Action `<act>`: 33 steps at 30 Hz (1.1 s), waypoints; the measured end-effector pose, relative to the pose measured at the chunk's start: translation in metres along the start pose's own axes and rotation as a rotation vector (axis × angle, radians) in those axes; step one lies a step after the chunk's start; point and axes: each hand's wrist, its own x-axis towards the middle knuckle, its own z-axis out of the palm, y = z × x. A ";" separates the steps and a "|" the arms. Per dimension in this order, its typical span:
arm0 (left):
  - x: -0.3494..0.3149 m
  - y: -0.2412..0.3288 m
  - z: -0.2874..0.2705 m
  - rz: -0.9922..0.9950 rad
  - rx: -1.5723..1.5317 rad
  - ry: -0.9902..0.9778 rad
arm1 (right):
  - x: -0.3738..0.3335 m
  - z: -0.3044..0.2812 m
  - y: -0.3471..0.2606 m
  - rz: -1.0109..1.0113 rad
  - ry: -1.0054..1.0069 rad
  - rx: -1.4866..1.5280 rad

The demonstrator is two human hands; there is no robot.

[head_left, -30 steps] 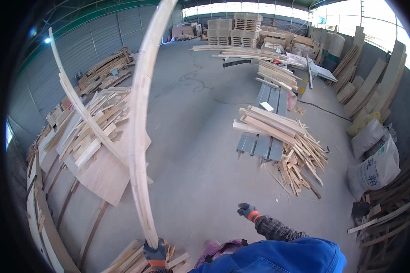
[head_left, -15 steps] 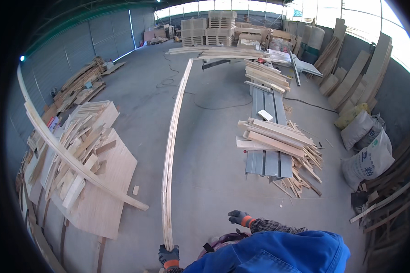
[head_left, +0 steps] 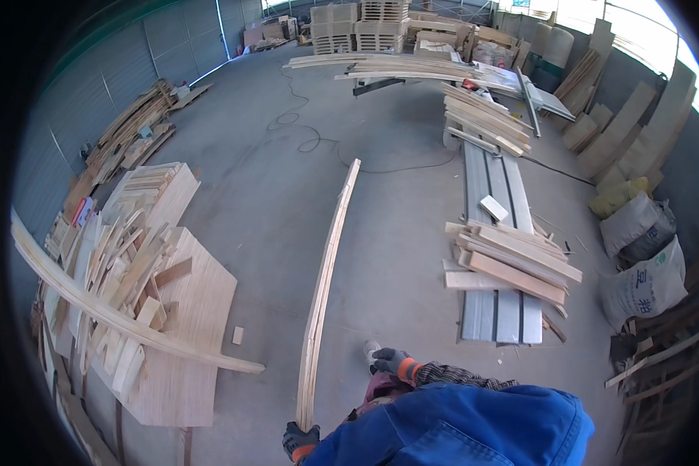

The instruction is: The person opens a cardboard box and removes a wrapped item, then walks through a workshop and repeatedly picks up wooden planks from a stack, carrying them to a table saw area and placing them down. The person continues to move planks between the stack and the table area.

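My left hand (head_left: 299,441), in a dark glove with an orange cuff, is closed round the near end of a narrow bundle of long wooden strips (head_left: 326,303). The strips stretch away from me over the concrete floor. My right hand (head_left: 391,363), gloved likewise, hangs in front of my body with loosely bent fingers and nothing visible in it. Below it a shoe shows. Off to the left, a long pale wooden strip (head_left: 144,334) crosses above a heap of offcuts (head_left: 136,272) lying on wooden boards (head_left: 202,311).
Right of me, a low grey metal bench (head_left: 485,318) carries stacked planks (head_left: 512,260). White sacks (head_left: 646,287) and leaning boards (head_left: 621,132) line the right wall. A cable (head_left: 396,170) runs over the floor. Farther back are long planks (head_left: 412,68) and pallets (head_left: 380,35).
The strip bundle has swung rightward, its far end now appearing nearer. My right hand has shifted slightly left. The bench appears closer and farther right as my view moves.
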 end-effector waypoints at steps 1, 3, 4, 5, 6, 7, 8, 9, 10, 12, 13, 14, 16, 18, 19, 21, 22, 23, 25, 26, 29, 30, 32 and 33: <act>0.018 0.025 -0.002 0.020 0.006 -0.004 | 0.038 -0.005 0.029 -0.023 0.038 0.015; 0.050 0.075 -0.012 0.051 0.013 0.010 | 0.120 -0.011 0.097 -0.089 0.102 0.041; 0.060 0.091 -0.019 0.029 0.018 0.027 | 0.162 -0.009 0.109 -0.152 0.140 -0.066; 0.080 0.119 -0.023 0.059 0.033 0.018 | 0.185 -0.018 0.115 -0.171 0.229 -0.164; 0.090 0.128 -0.027 0.025 0.047 0.024 | 0.193 -0.035 0.061 -0.116 0.097 0.074; 0.101 0.144 -0.029 0.002 0.046 0.025 | 0.203 -0.055 0.020 -0.128 0.069 0.193; 0.113 0.159 -0.031 0.002 0.051 0.028 | 0.217 -0.078 -0.009 -0.142 0.059 0.310; 0.127 0.174 -0.034 0.016 0.048 0.027 | 0.231 -0.096 -0.021 -0.184 0.067 0.226; 0.143 0.191 -0.037 0.028 0.044 0.029 | 0.249 -0.114 -0.035 -0.232 0.084 0.144; 0.178 0.239 -0.043 0.083 0.061 0.015 | 0.286 -0.149 -0.040 -0.293 0.154 0.115; 0.191 0.255 -0.046 0.096 0.071 0.013 | 0.299 -0.159 -0.035 -0.261 0.164 0.168; 0.199 0.266 -0.051 0.076 0.069 0.022 | 0.315 -0.165 -0.045 -0.246 0.142 0.219; 0.227 0.295 -0.057 0.076 0.072 0.023 | 0.332 -0.192 -0.078 -0.131 0.134 0.390; 0.259 0.334 -0.063 0.113 0.078 0.019 | 0.363 -0.211 -0.068 -0.044 0.186 0.422; 0.275 0.354 -0.066 0.134 0.086 0.019 | 0.381 -0.219 -0.049 -0.110 0.213 0.338; 0.309 0.385 -0.069 0.153 0.087 0.017 | 0.403 -0.242 -0.056 -0.143 0.225 0.262; 0.328 0.404 -0.072 0.171 0.085 0.009 | 0.415 -0.259 -0.064 -0.114 0.226 0.270; 0.342 0.418 -0.077 0.174 0.090 0.001 | 0.431 -0.273 -0.079 -0.003 0.184 0.379; 0.376 0.463 -0.091 0.231 0.100 -0.009 | 0.474 -0.286 -0.060 0.073 0.220 0.417; 0.395 0.486 -0.092 0.270 0.124 0.039 | 0.507 -0.289 -0.018 0.037 0.291 0.327; 0.459 0.540 -0.088 0.386 0.059 0.072 | 0.551 -0.338 -0.023 -0.025 0.365 0.249; 0.474 0.558 -0.093 0.402 0.031 0.047 | 0.562 -0.356 -0.037 -0.054 0.368 0.230; 0.498 0.598 -0.103 0.430 -0.026 -0.003 | 0.580 -0.385 -0.050 -0.053 0.408 0.214; 0.508 0.617 -0.107 0.434 -0.025 -0.021 | 0.590 -0.397 -0.055 -0.050 0.434 0.215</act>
